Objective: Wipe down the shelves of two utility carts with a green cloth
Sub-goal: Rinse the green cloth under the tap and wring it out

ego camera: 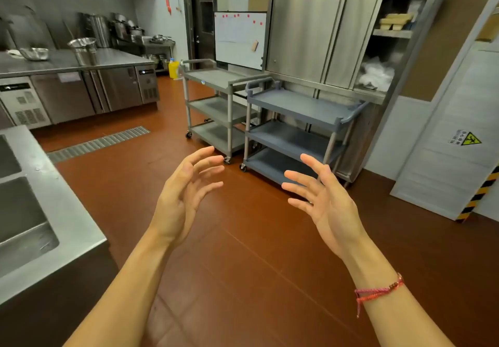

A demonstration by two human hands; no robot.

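1. The grey cart [216, 76] and the blue-grey cart [302, 108] stand side by side against the steel cabinet [305, 27], likely parked clear of the walkway.
2. No green cloth is in view.
3. The left hand [183, 198] and the right hand [326, 203] hover well short of the carts, fingers spread and empty, so fetching a cloth probably comes first.

Commercial kitchen: steel counters [67, 63], pots [83, 49], floor drain [100, 144]

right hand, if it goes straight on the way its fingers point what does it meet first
Probably the bottom shelf of the blue-grey cart, straight beyond the right hand's fingers; nothing shows in between, though depth is unclear.
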